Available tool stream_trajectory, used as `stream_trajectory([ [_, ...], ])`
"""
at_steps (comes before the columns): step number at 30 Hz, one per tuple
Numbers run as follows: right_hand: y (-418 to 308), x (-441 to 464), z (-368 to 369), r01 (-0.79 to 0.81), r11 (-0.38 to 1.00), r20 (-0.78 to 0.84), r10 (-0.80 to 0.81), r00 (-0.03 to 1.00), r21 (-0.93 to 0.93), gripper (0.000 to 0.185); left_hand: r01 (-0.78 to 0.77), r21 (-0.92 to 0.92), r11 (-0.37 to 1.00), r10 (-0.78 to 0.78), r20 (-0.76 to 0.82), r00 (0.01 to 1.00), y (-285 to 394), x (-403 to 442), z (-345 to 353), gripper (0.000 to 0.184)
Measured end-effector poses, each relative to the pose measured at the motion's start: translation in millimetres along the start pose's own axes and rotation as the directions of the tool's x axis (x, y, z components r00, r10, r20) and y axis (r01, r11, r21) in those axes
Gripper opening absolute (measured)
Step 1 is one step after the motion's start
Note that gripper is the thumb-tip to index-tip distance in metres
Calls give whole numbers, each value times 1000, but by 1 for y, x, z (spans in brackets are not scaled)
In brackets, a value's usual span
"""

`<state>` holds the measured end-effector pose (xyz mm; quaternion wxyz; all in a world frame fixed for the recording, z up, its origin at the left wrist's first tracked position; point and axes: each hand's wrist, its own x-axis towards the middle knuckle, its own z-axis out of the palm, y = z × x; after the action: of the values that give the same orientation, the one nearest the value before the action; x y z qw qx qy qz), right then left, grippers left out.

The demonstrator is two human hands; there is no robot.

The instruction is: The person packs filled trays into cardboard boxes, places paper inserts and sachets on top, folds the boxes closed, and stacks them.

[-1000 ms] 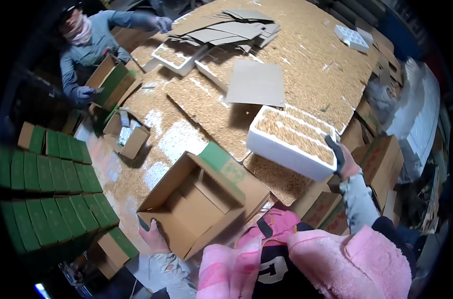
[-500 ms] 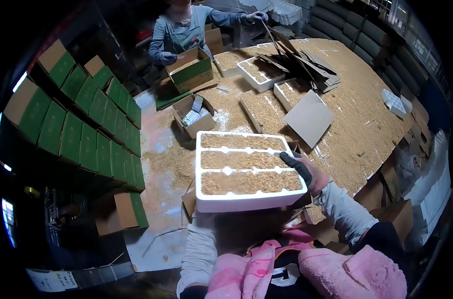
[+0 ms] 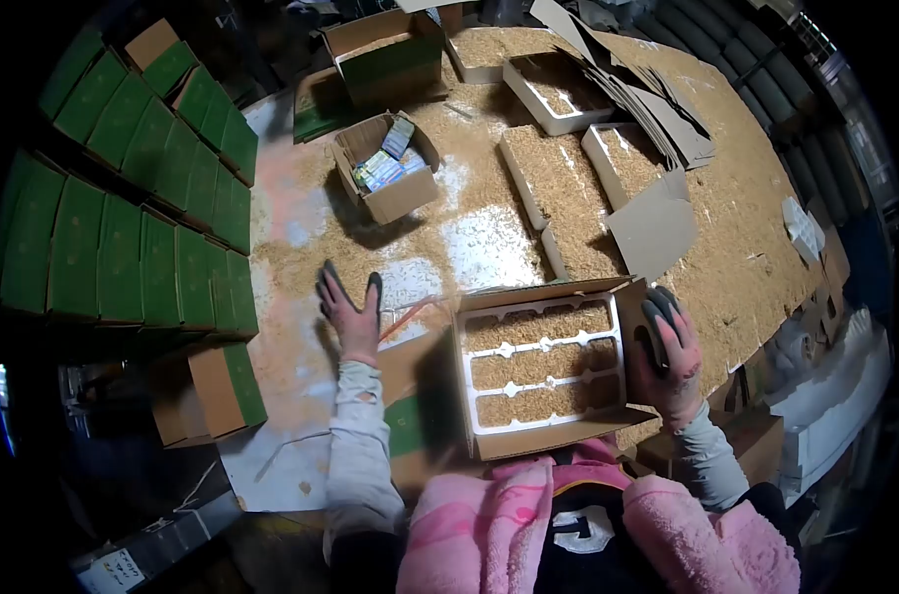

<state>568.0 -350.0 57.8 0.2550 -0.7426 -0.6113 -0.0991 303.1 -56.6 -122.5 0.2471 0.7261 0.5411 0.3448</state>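
White foam tray [image 3: 546, 344]: one, placed inside a brown carton [image 3: 558, 434], in front of the person; two white dividers made three rows in it, and all three were filled with light brown shavings.
Hands: two, both with dark covering on the fingers.
Left hand [image 3: 353, 322]: its fingers were spread wide and had hold of nothing; it was above the table [image 3: 494, 247], with a thin orange strip [image 3: 405, 318] just beside it.
Right hand [image 3: 675, 356]: its fingers were a little bent and lay against the right side of the carton; whether they gripped this side, I could not tell.
Small carton [image 3: 405, 202]: one, open, beyond the left hand; several small packets [image 3: 382, 170] were inside, their exact number not clear.
Green boxes [image 3: 123, 262]: more than ten, in rows at the left.
Brown-and-green boxes: two, both apart from those rows; one open box [image 3: 395, 74] was at the far side of the table, another [image 3: 227, 391] at the lower left.
Other white trays [image 3: 573, 122]: at least three, farther away on the table.
Cardboard: one pile of flat sheets [image 3: 682, 119], and one separate sheet [image 3: 657, 228] near it.
Pink towel [image 3: 484, 520]: one, hanging over the person's front.
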Motion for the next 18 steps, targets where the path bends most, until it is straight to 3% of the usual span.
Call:
stream_trajectory([
  [1,3,2,-4,-93,996,-8,93,996,14,44,67,266,962,-65,-16,998,-47,19,16,98],
  [3,27,-5,2,-214,969,-6,216,976,121,43,-20,611,791,-165,245,956,-100,42,33,116],
  [5,38,0,2,-300,949,8,301,954,92,42,-156,690,707,-112,327,938,-115,63,42,118],
  [7,47,5,0,-282,959,11,282,959,35,39,-389,530,754,160,426,891,-124,85,69,108],
  [8,48,8,1,-304,951,18,304,953,55,39,-464,498,733,134,563,816,-127,92,86,95],
  [9,49,10,1,-333,940,28,332,943,74,39,-593,441,674,273,598,754,-116,94,96,80],
  [11,59,5,10,-340,936,-30,344,938,91,38,-655,390,647,466,478,745,-108,87,123,58],
  [13,67,3,13,-318,940,-97,331,939,125,36,-669,409,620,467,493,734,-92,83,126,54],
  [15,83,-4,13,-286,950,-189,306,933,125,35,-479,167,862,301,592,747,-84,93,118,51],
  [16,95,-10,14,-363,925,-250,380,891,112,35,-482,65,874,371,551,747,-61,93,104,48],
  [17,111,-15,13,-446,882,-275,471,838,153,35,-304,7,952,253,538,804,-25,90,84,46],
  [18,131,-24,15,-592,767,-256,641,724,248,36,-282,-136,950,313,422,851,7,86,64,44],
])
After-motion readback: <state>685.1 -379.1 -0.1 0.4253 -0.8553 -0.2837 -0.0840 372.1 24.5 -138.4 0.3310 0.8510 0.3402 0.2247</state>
